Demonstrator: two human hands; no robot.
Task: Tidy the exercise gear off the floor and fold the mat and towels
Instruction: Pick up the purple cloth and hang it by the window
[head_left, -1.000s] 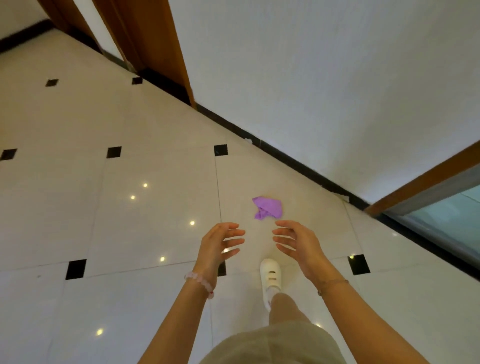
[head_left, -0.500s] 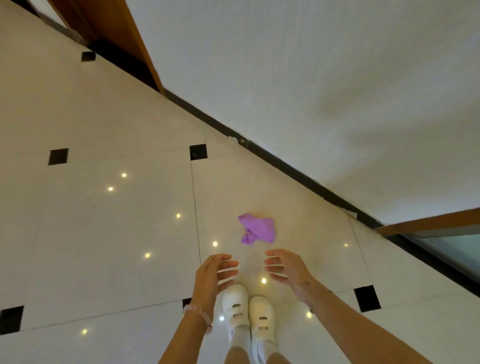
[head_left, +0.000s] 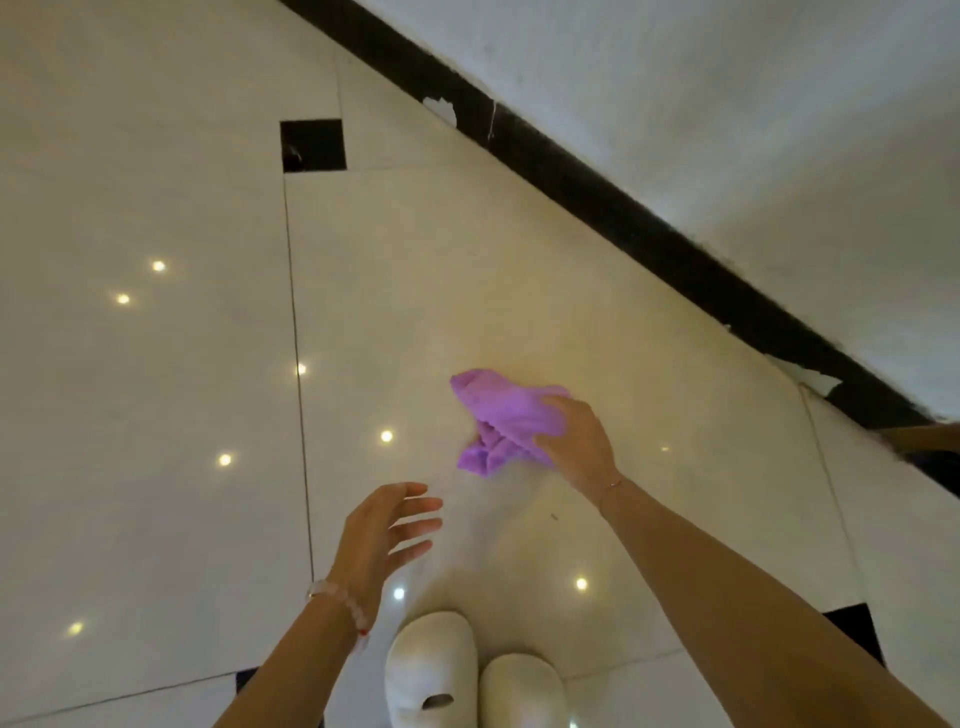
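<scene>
The purple towel (head_left: 496, 418) lies crumpled on the floor (head_left: 156, 415), a little right of the middle of the frame. It is bunched into a loose heap with folds, not flat. My right hand (head_left: 574, 441) is on the right side of it, and my fingers (head_left: 550, 410) are closed into the cloth, so the hand grips the towel at its right edge. The rest of the towel spreads out to the left and up from my hand. I cannot tell if the towel is lifted or is touching the tiles.

My left hand (head_left: 382, 530) is lower and more to the left, below the towel in the frame. It holds nothing; the fingers are spread apart and a little bent, pointing to the right. It is near the towel but does not touch it. On this wrist I wear a bracelet (head_left: 340, 605) of pale beads, and on the right wrist there is a thin chain (head_left: 610, 488).

At the bottom of the frame, between my two forearms, I see my two white shoes (head_left: 431, 670) side by side. The floor has large pale glossy tiles with small bright reflections of lights, and a small black square tile (head_left: 313, 145) is in the upper left part. A black skirting (head_left: 623, 218) runs diagonally from the top middle to the right edge, and above it is the white wall (head_left: 753, 104).
</scene>
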